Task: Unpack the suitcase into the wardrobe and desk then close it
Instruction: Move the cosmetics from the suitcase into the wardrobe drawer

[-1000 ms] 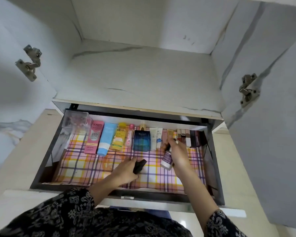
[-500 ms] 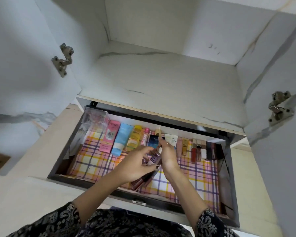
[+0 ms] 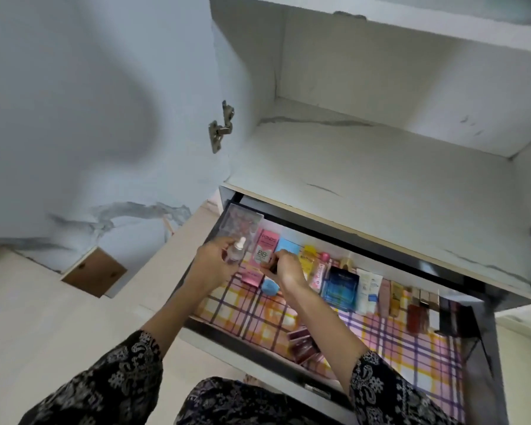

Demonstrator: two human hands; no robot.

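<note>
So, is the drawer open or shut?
Open: the drawer is pulled out, its plaid liner and cosmetics showing.

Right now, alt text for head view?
A person's left hand holds a small dropper bottle and the right hand pinches a small dark item over an open drawer with a plaid liner and a back row of cosmetics.

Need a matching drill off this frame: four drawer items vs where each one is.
Items:
1 dropper bottle
2 small dark item
3 clear box
4 blue perfume bottle

Places:
A far left corner of drawer
B grip of left hand
C back row, mid-drawer
D grip of right hand

Pairs: 1-B, 2-D, 3-A, 4-C
</note>
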